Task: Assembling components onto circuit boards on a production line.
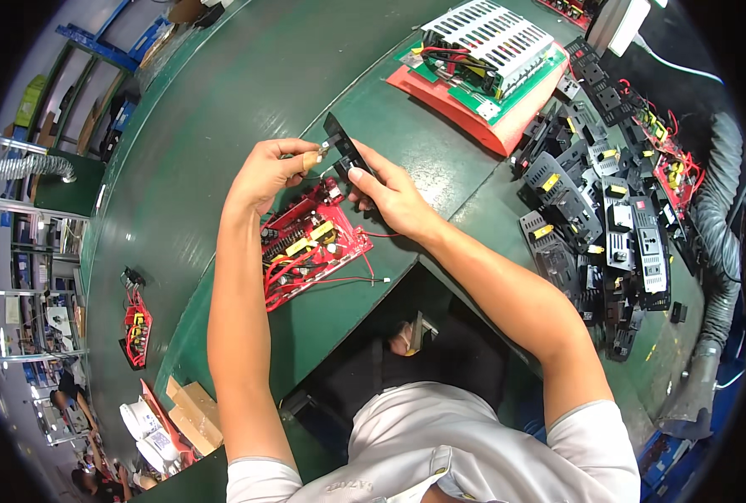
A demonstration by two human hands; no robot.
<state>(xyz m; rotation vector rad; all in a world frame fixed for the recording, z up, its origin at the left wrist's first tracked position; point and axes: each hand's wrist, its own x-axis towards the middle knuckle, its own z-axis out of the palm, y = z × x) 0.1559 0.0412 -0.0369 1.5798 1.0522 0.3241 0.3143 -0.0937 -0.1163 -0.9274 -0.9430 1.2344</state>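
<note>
My right hand point(394, 194) grips a black plastic end panel point(345, 144), holding it tilted above the table with the thumb on its face. Close to the panel's left side, the fingertips of my left hand point(282, 172) are pinched together at a small pale piece, too small to name. Below both hands lies a red circuit board point(306, 251) with yellow-wrapped parts, a row of dark components and red wires. One thin red lead ends in a small white plug point(384, 280) on the table.
Black plastic panels point(566, 210) are heaped at the right, beside a grey flexible duct point(719, 218). At the far right, an orange-red support point(507, 138) carries green boards and a slotted metal cover point(494, 38). Another red board point(140, 327) lies left, near cardboard point(195, 415).
</note>
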